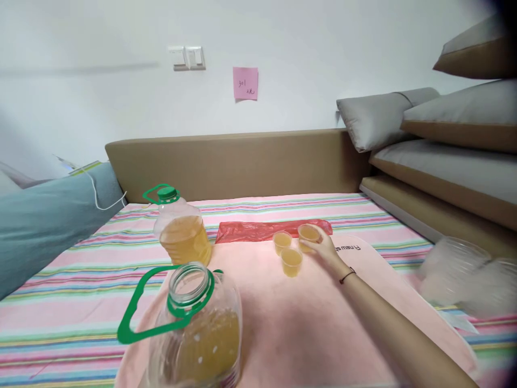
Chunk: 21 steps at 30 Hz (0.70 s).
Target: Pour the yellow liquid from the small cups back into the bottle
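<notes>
My right hand (325, 249) reaches out over a pink towel (307, 323) and wraps its fingers around a small plastic cup of yellow liquid (309, 234). Two more small filled cups (281, 241) (291, 262) stand just left of it. An open clear jug with a green handle and neck ring (194, 334) stands near me, part full of yellow liquid. A second jug with a green cap (181, 229) stands farther back on the left. My left hand is out of sight.
A red plastic bag (250, 230) lies behind the cups. Blurred clear plastic containers (460, 272) sit at the right on the striped sheet (72, 291). A grey-blue pillow (48, 221) lies left; cushions (444, 140) are stacked right; a brown headboard (242, 161) is behind.
</notes>
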{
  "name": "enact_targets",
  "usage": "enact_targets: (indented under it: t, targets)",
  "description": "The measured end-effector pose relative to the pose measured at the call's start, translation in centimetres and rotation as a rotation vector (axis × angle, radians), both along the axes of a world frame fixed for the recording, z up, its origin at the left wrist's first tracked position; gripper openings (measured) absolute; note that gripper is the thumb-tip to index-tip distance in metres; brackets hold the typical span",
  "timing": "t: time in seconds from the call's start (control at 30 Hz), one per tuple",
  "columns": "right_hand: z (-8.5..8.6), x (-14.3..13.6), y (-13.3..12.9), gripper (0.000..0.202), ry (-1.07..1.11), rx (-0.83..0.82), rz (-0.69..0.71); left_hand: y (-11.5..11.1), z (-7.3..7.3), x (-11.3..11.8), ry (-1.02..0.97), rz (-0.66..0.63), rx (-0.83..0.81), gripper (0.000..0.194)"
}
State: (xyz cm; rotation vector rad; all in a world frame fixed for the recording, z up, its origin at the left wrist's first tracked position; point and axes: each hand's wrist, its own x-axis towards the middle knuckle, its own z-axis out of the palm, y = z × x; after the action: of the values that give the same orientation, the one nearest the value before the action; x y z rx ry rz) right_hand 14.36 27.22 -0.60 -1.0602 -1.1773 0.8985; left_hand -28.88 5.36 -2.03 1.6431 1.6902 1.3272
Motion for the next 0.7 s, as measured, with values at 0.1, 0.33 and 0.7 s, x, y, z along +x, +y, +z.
enact_targets:
  t: [0.1,0.33,0.7]
  targets:
    - [2.9,1.0,-1.6,0.072,-0.043,0.017,-0.003,1.1,0.8,1.0,-0.049,-0.058,0.000,0.107]
    - [11.1,1.4,-6.8,0.066,-0.145,0.082,0.087,2.5,3.8,3.1,-0.034,-0.275,-0.030,0.096]
    - [18.1,-3.2,-14.1,0.058,-0.167,0.158,0.313,2.3,8.7,6.7,-0.139,-0.470,-0.075,0.106]
